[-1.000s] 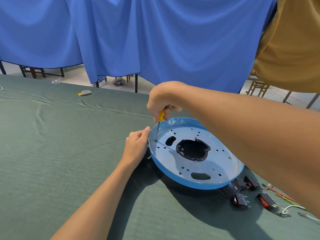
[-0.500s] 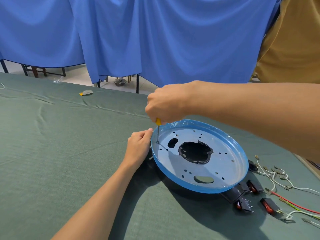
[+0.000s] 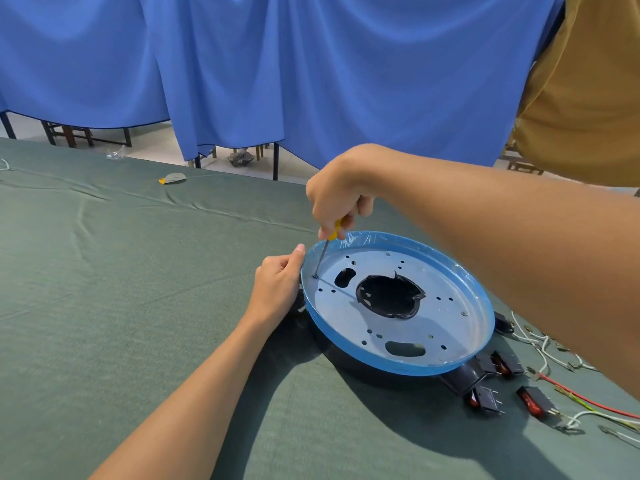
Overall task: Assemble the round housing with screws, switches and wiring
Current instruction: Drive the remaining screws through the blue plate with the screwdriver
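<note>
right hand [image 3: 337,199] grips the screwdriver [image 3: 322,256], rotated since our last look, tip unmoved on the left-edge screw [image 3: 315,277] of the housing [image 3: 398,368]; left hand [image 3: 277,289] holds that rim. we judge tightening underway.

Makeshift assembly workshop, probably.
Green cloth-covered table [image 3: 104,306], blue curtain [image 3: 311,81] across the top, loose switches [image 3: 486,400] and wires [image 3: 606,408] lower right.

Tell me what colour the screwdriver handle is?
Yellow. The head view shows the screwdriver handle peeking out of the right hand.
</note>
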The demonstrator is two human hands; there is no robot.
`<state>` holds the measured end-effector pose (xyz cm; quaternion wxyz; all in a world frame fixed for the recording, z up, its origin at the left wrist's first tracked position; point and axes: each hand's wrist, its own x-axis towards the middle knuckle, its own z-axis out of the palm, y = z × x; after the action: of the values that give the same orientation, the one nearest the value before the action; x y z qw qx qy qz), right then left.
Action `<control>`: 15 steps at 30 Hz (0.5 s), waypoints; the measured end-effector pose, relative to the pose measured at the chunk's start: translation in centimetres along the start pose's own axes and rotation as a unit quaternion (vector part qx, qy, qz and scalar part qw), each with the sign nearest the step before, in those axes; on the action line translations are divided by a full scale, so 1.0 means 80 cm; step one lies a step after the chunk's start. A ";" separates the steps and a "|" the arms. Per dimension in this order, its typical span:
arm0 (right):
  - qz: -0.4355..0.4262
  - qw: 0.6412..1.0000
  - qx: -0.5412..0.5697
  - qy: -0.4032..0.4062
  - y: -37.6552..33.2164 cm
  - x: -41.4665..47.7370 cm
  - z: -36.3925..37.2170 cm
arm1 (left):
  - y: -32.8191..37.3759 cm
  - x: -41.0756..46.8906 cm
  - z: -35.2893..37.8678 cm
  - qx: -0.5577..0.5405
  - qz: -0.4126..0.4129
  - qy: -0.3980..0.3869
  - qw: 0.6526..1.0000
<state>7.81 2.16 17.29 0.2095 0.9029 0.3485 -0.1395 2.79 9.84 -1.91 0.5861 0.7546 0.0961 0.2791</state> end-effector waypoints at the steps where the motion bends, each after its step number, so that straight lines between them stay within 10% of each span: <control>1: -0.004 1.000 -0.013 0.004 0.000 -0.001 0.001 | 0.000 0.000 0.000 -0.001 0.000 0.002 1.000; 9: -0.122 0.970 -0.122 0.172 0.001 -0.019 0.012 | 0.003 -0.003 -0.002 -0.007 -0.004 -0.015 1.000; 15: -0.020 0.997 0.037 0.070 0.007 -0.009 0.013 | 0.002 -0.001 -0.002 -0.010 0.002 -0.007 1.000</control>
<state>7.57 0.90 16.85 0.1482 0.9106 0.3744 -0.0932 2.57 9.87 -1.74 0.5941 0.7506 0.0878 0.2757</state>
